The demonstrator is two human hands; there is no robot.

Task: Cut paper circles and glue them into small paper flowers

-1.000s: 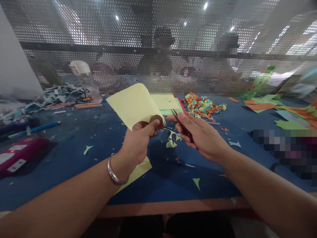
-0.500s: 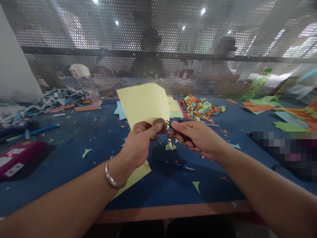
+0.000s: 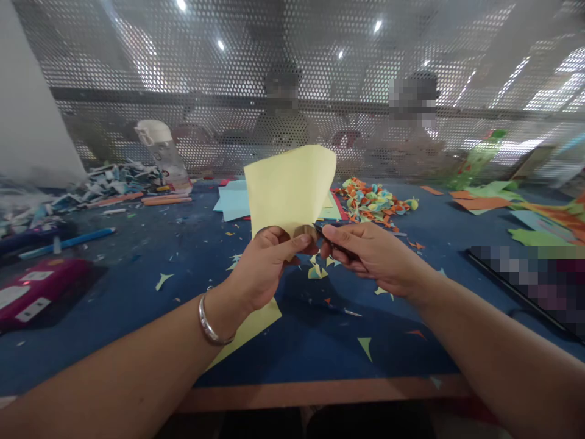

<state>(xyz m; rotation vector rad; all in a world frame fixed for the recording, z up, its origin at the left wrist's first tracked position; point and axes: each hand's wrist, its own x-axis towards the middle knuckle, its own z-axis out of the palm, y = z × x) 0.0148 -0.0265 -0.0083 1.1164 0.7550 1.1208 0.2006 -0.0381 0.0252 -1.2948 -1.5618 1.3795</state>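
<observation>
A pale yellow paper sheet (image 3: pixel 290 189) stands upright in my left hand (image 3: pixel 262 265), whose thumb and fingers pinch its lower edge. The thumb also presses a small brown round piece (image 3: pixel 305 231) against the sheet. Dark scissors (image 3: pixel 336 244) are in my right hand (image 3: pixel 368 256), fingers wrapped round them, with their tips close to the brown piece and the sheet's lower right edge. Below the hands, small yellow and blue paper scraps (image 3: pixel 317 271) lie on the blue table (image 3: pixel 320 347). Another yellow sheet (image 3: pixel 249 332) shows partly under my left wrist.
A heap of colourful cut paper (image 3: pixel 375 202) lies behind my right hand. Left are a clear bottle (image 3: pixel 167 158), blue-white scraps (image 3: pixel 114 183), a blue pen (image 3: pixel 68 242) and a magenta case (image 3: pixel 41 289). A green bottle (image 3: pixel 478 158) and dark device (image 3: pixel 530 286) are right. People sit beyond the mesh.
The yellow sheet has swung to the right and stands more upright, uncovering more of the blue paper behind. Both hands have shifted slightly right, and a yellow scrap now shows below my right hand.
</observation>
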